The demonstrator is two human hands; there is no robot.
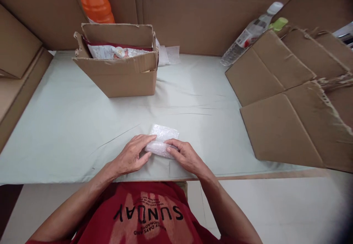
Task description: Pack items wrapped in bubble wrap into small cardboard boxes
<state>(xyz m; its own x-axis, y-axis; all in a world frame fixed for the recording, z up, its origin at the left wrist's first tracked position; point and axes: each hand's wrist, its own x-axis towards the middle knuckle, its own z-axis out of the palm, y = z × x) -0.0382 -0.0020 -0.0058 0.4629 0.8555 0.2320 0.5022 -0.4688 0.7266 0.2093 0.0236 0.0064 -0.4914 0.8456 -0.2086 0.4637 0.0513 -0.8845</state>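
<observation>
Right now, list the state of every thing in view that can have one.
Clear bubble-wrap bundle: partly rolled, lying on the table.
Left hand: fingers on the bundle's left end.
Right hand: fingers on its right end.
Brown cardboard box: open, packets inside.
Flat brown cardboard sheets: unfolded, stacked overlapping.
Clear plastic bottle: capped, leaning.

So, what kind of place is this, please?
Probably a small packing station. Both hands, left hand and right hand, roll a bubble wrap bundle on a cloth-covered table, beside an open cardboard box and flattened cardboard sheets.
</observation>
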